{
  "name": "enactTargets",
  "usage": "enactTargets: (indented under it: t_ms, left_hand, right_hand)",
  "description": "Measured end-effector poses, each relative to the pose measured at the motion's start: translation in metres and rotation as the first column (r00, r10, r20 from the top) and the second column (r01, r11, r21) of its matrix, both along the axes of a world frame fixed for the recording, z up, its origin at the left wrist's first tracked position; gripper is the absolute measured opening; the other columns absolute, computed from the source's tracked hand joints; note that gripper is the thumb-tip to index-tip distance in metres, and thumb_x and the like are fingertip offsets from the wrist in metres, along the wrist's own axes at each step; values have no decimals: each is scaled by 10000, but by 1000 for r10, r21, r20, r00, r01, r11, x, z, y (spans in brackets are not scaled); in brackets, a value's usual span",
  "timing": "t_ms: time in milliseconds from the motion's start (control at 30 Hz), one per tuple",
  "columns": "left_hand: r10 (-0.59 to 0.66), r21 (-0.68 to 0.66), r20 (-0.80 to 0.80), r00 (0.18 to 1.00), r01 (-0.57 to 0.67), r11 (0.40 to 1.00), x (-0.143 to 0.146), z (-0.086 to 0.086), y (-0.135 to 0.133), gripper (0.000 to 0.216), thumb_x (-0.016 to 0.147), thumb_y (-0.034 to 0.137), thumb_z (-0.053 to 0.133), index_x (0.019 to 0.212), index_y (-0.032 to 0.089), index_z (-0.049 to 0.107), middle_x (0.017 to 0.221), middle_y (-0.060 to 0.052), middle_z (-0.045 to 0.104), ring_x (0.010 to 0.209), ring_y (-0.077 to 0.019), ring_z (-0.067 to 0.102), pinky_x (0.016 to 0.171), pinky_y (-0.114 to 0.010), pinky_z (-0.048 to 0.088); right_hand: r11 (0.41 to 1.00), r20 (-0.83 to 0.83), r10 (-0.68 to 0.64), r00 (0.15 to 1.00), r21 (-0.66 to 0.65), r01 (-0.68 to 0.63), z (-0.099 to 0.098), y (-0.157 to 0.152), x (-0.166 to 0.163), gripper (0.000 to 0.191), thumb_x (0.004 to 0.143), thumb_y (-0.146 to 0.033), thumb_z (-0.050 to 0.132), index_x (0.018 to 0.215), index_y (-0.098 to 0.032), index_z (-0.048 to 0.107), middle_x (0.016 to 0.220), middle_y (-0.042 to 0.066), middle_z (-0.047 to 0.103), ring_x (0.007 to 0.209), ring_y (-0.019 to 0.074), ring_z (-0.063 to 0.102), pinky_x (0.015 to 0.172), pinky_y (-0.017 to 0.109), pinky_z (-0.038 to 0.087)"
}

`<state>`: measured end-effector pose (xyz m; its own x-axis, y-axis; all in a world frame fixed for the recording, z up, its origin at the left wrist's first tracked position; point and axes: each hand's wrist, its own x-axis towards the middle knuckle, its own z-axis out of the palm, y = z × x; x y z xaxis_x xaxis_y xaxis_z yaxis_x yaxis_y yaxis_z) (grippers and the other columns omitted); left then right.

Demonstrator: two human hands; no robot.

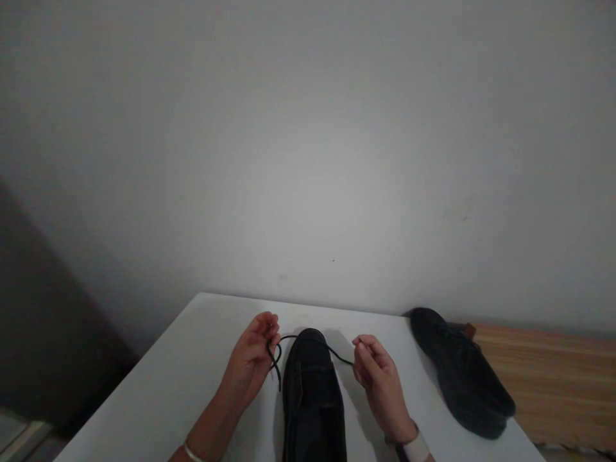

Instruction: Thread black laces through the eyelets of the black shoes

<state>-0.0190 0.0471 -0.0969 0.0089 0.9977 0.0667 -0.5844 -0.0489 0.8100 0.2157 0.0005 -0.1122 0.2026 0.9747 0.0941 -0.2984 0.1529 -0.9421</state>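
Observation:
A black lace-up shoe [312, 398] stands on the white table [168, 398], its toe pointing away from me. A thin black lace [332, 351] arches over the toe from one hand to the other. My left hand [253, 366] is closed to the left of the toe, pinching a loop of the lace between its fingertips. My right hand [378, 378] is closed to the right of the toe, pinching the other end of the lace. The lace runs fairly taut between them.
A second black shoe [459, 372] lies at the table's right edge, toe towards the wall. Behind it is a wooden surface [553, 385]. A plain grey wall [308, 160] rises close behind the table. A dark floor area drops off at the left.

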Motion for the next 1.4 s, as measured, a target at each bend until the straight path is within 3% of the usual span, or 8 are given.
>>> enactTargets:
  t_ms: [200,300,433,600,833,1100,1267,1400]
  left_hand:
    - [31,94,-352,936,2,996,-6,-20,3,183,700,180,693,879,198,665,851,-10,604,827,-170,567,762,-271,437]
    - [40,173,-545,838,65,983,-10,-23,4,74,771,205,643,845,199,653,829,-12,596,832,-197,563,784,-303,419]
    - [47,232,-737,674,188,954,-9,-25,1,148,777,155,563,867,203,670,854,-32,596,798,-217,555,767,-333,411]
    - [42,250,-855,516,340,906,-8,-26,-5,226,758,108,507,918,211,631,949,-59,610,839,-228,556,782,-341,426]
    - [41,222,-910,413,401,889,-12,-27,-3,175,736,100,469,836,210,561,846,-43,582,800,-227,530,744,-334,407]
    - [-11,144,-867,498,271,952,-20,-22,-1,97,728,182,453,685,220,531,665,-4,540,664,-202,499,634,-302,370]
    - [-180,-13,-731,658,250,968,-22,-22,2,199,705,254,416,692,199,608,465,39,476,431,-145,434,466,-249,326]
    - [-255,-83,-546,798,252,964,-24,-17,5,207,649,265,447,686,172,627,482,11,532,419,-139,477,438,-244,358]
  right_hand:
    - [992,173,121,977,-68,-111,-8,-4,-5,378,792,-544,738,859,-178,670,576,-78,361,470,67,251,432,208,184]
    - [991,240,128,962,-68,-115,-9,-5,-6,382,800,-562,718,887,-191,687,595,-60,413,484,84,293,439,216,222]
    - [992,305,127,944,-59,-115,-13,-5,-7,376,820,-571,688,895,-203,707,607,-37,472,498,109,353,456,233,280]
    - [992,362,128,923,-41,-121,-20,-6,-4,366,887,-555,602,943,-211,715,653,-14,528,529,130,406,491,248,325]
    - [988,457,132,879,6,-152,-16,-5,6,298,901,-461,609,947,-198,742,734,24,603,662,176,526,606,282,396]
    - [987,499,96,861,64,-147,-16,-5,8,280,915,-462,576,873,-196,654,711,22,615,682,197,580,648,304,442]
    - [985,539,106,835,57,-162,-16,-7,2,248,940,-425,549,888,-202,642,761,31,631,730,207,599,676,308,455]
    - [982,581,121,805,49,-184,-11,-11,-4,216,950,-394,542,918,-201,634,800,38,652,743,203,608,672,297,455]
